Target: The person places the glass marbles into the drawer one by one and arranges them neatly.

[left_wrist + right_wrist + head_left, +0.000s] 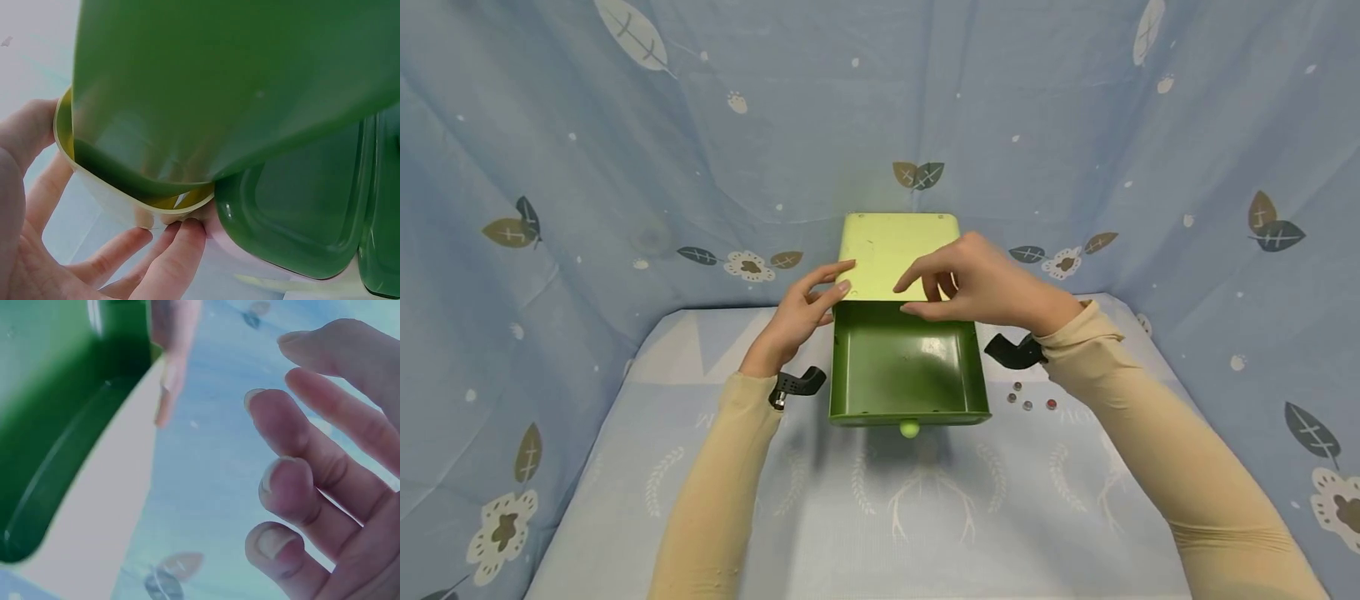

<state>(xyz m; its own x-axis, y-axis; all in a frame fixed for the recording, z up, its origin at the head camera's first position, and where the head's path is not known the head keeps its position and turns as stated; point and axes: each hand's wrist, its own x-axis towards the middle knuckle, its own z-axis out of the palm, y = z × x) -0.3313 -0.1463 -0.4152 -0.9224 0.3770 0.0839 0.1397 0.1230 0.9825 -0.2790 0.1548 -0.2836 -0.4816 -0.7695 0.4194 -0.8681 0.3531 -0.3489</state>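
Note:
A small drawer box stands at the back of the table in the head view. Its pale yellow-green case holds a dark green drawer that is pulled out toward me, with nothing visible inside and a round knob on its front. My left hand touches the case's left front corner with nearly straight fingers, against the pale rim. My right hand hovers at the case's front edge above the drawer's back, its fingers relaxed and spread, holding nothing.
Several small round pieces lie on the table right of the drawer, under my right wrist. A blue leaf-patterned cloth covers the table and rises as walls at the back and both sides. Bare cloth lies in front of the drawer.

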